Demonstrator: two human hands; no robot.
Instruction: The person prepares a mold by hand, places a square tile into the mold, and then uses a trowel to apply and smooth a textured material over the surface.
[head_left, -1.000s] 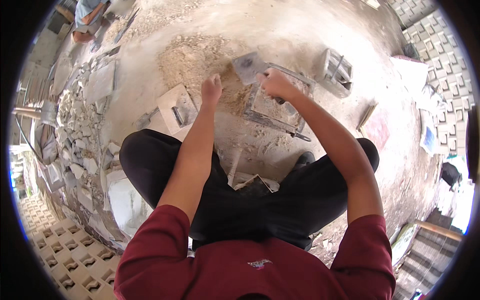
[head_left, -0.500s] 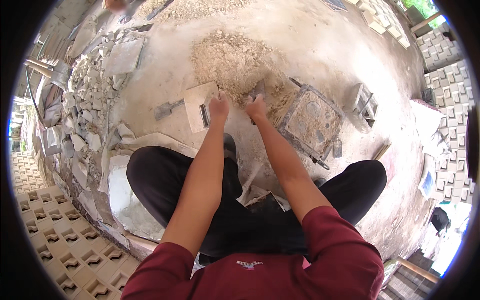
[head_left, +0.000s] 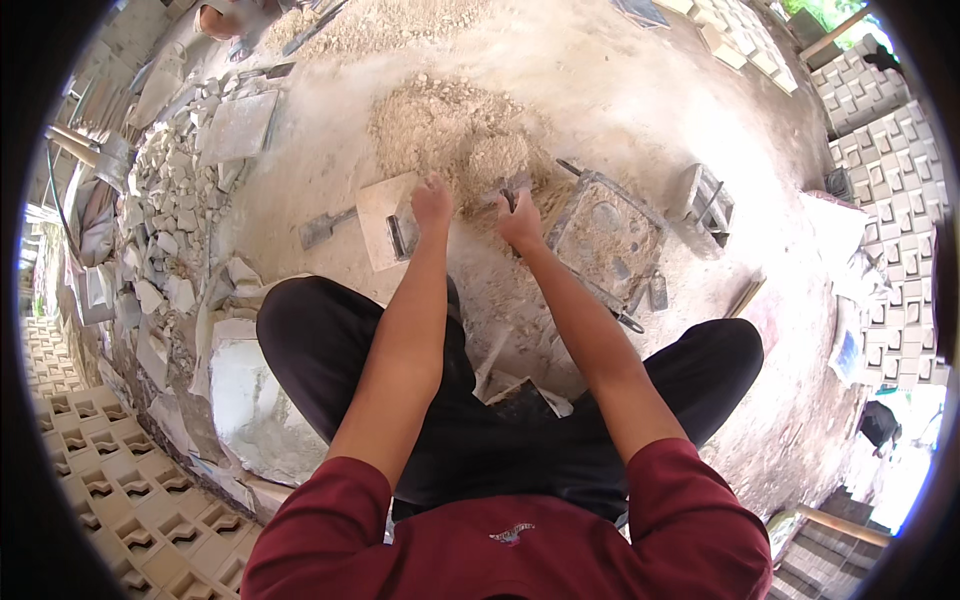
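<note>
Head view: right hand (head_left: 520, 218) grips a trowel (head_left: 508, 190), long axis pointing forward, while left hand (head_left: 432, 202) curls, apparently empty.

the pile (head_left: 415, 130) is coloured tan, and the trowel (head_left: 511, 199) is handled in black. the board (head_left: 375, 205) is toned pale beige — crossed by a dark grey grip (head_left: 394, 238). the tray (head_left: 628, 197) is edged in dark grey, its tan fill blotched with rounded grey patches. the shirt (head_left: 450, 560) is dyed deep red and marked with a small pale print (head_left: 513, 533); the trousers (head_left: 320, 350) are dyed plain black. the rubble (head_left: 175, 195) is mottled white and grey. the lower-left blocks (head_left: 140, 480) are coloured cream — patterned with dark wavy slots.
</note>
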